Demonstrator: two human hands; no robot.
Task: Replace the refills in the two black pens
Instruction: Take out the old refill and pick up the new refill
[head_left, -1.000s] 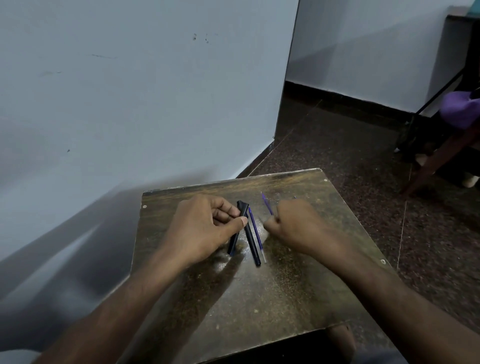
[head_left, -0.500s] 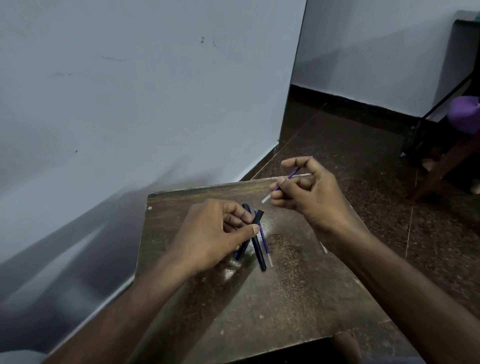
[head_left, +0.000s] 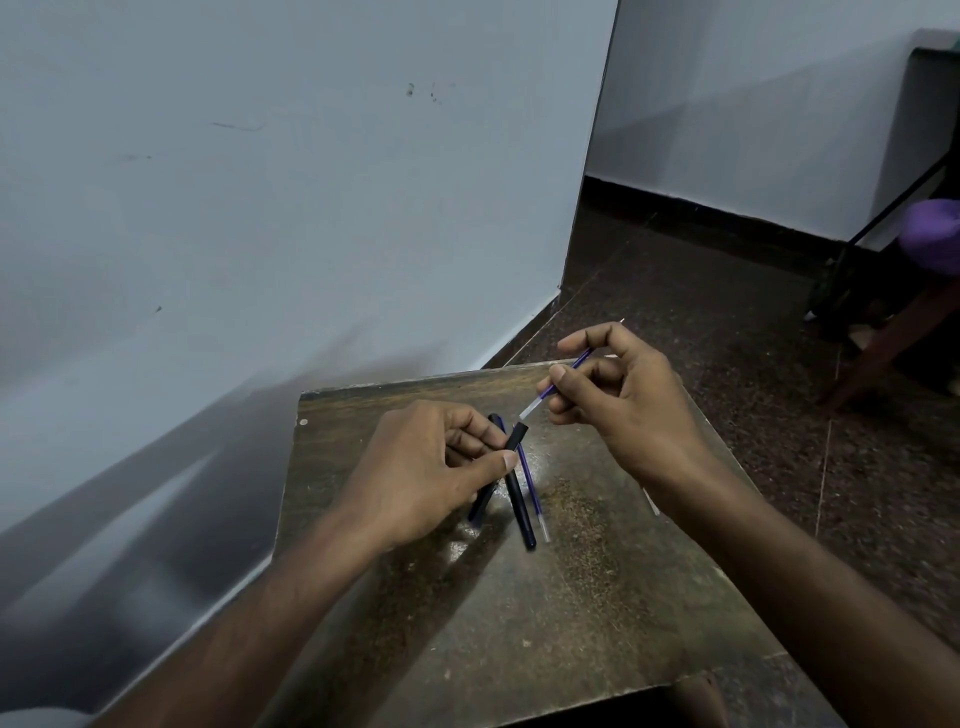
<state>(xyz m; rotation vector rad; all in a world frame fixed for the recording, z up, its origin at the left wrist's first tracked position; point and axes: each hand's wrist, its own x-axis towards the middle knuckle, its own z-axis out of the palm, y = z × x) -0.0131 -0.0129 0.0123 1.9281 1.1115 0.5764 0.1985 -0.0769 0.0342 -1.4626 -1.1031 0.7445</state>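
Observation:
My left hand (head_left: 426, 467) pinches a black pen barrel (head_left: 521, 499) between thumb and fingers. The barrel's open end is tilted up and its lower end is near the wooden table (head_left: 571, 613). A second black pen (head_left: 480, 501) lies partly hidden under the left fingers. My right hand (head_left: 623, 400) holds a blue refill (head_left: 548, 394) above the table. The refill's clear end points down-left, just short of the barrel's open end. Another blue refill (head_left: 535, 499) lies on the table, right beside the barrel.
The small table stands against a pale wall (head_left: 260, 234) on the left. Dark speckled floor (head_left: 727, 312) lies beyond its far and right edges. A wooden chair leg (head_left: 893, 343) and a purple object (head_left: 932, 236) are far right. A small pale piece (head_left: 652, 503) shows by my right wrist.
My right hand lifted a blue refill off the table and brought its clear end towards the barrel's open end. My left hand tilted that barrel's end up. The view shifted slightly.

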